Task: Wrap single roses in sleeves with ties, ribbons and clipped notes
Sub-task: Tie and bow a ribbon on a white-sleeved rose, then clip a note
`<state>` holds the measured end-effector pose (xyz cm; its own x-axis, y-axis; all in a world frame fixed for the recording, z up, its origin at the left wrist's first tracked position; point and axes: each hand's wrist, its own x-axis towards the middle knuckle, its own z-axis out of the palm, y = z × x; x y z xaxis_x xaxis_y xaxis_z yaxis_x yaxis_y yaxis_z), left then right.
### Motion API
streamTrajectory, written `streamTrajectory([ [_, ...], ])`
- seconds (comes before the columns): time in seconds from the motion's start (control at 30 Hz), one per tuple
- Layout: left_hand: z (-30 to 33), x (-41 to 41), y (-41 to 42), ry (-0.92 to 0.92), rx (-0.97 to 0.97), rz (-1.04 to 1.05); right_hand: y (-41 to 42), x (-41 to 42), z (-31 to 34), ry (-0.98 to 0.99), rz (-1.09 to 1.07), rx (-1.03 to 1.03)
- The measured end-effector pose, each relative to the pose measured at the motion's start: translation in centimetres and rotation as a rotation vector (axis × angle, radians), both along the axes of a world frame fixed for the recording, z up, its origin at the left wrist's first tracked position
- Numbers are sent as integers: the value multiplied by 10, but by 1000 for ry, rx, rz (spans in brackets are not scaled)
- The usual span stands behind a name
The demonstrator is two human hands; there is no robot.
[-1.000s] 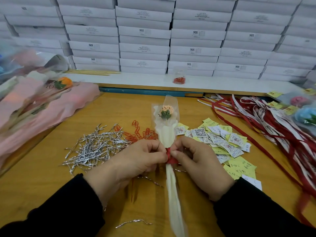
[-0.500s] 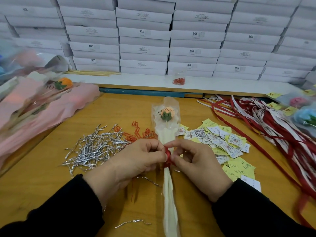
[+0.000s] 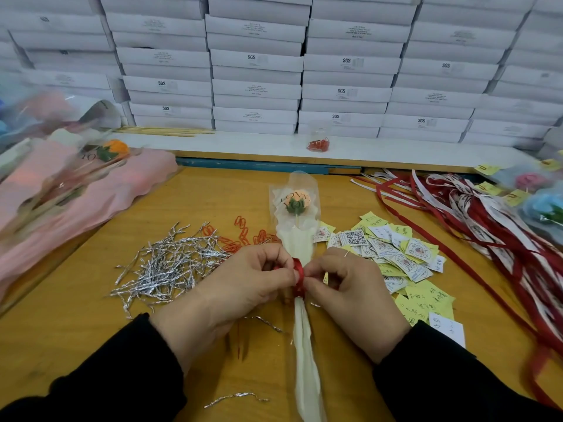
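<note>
Currently both hands, left [image 3: 240, 287] and right [image 3: 347, 287], pinch the red ribbon [image 3: 298, 277] round the sleeved rose [image 3: 296, 202], lying flat on table [image 3: 210, 202].

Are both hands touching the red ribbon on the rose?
Touching. The head view shows the left hand and right hand pinching the red ribbon around the sleeve.

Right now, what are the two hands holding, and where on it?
Both hands, left hand and right hand, pinch the red ribbon with their fingers where it wraps the neck of the sleeved rose.
</note>
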<state>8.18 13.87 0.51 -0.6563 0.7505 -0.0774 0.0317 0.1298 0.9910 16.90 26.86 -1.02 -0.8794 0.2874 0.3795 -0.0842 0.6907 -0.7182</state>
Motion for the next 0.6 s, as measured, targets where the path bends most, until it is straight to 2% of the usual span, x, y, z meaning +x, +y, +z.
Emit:
streamTrajectory([
  [0.33,0,0,1,38,31,50,-2,-1,0,-15,-25,-9],
  [0.6,-1,-1,2,130,-1,101,-5,-1,6,-109,-12,-407],
])
